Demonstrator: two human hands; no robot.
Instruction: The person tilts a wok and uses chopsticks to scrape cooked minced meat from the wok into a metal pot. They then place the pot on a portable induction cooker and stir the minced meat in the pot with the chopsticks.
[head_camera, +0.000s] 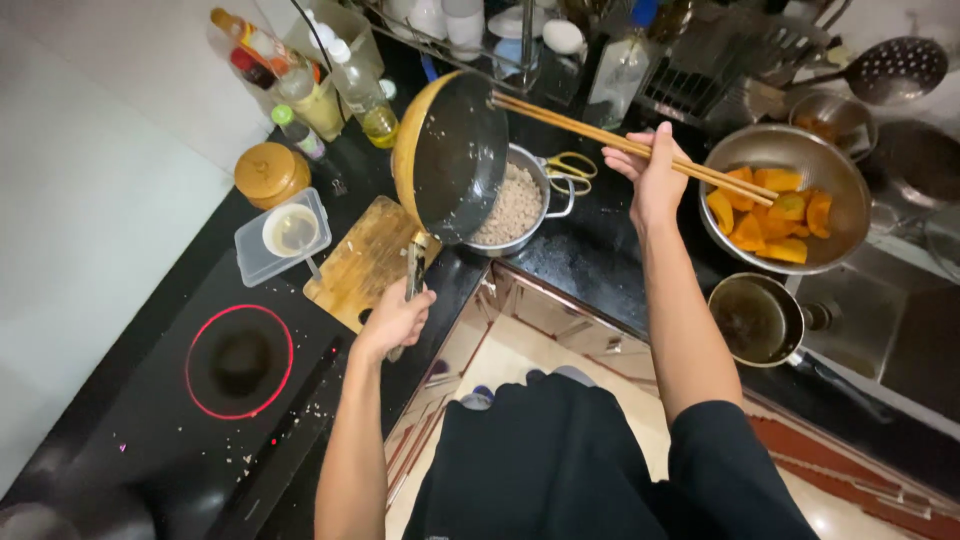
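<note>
Left hand (393, 320) grips the dark round pan (455, 155) (tilted on edge) over a steel pot (520, 205) of crumbly mince; right hand (655, 180) pinches long wooden chopsticks (620, 145).

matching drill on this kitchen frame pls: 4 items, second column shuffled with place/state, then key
1. frying pan
2. chopsticks
3. small steel pot
4. big steel bowl

A. holds orange squash pieces
B. tilted on edge, handle in the left hand
C. holds minced meat
D. held in the right hand, tips toward the pan

Pairs: 1-B, 2-D, 3-C, 4-A
</note>
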